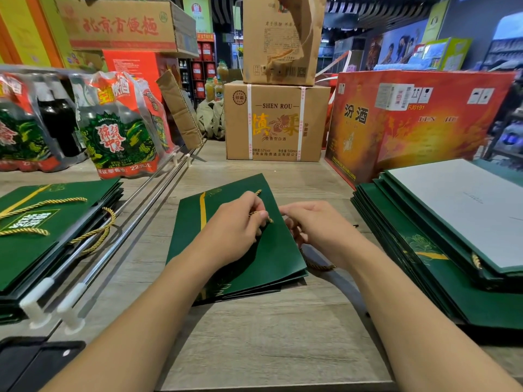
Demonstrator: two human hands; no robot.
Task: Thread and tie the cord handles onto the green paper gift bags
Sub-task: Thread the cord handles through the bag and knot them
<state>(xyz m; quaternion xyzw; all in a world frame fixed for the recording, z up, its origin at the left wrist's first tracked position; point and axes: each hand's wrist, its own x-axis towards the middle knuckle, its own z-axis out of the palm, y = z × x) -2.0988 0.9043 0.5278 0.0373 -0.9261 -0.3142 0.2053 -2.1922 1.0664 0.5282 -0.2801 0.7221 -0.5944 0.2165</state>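
Note:
A flat green paper gift bag [263,256] with a gold stripe lies on the wooden table in front of me. My left hand [235,230] rests on top of it and pinches a gold cord [259,213] near the bag's right edge. My right hand [314,224] sits at that same edge, fingers curled against the bag's opening. Another stretch of the gold cord [319,267] loops out from under the bag below my right wrist. Whether my right fingers hold the cord is hidden.
A stack of green bags with gold cord handles [42,222] lies at the left. A taller stack of green bags [424,244] lies at the right. Two metal rails [135,199] cross the table. Cardboard boxes [277,120] and a red carton [410,123] stand behind. A dark phone [34,360] lies at bottom left.

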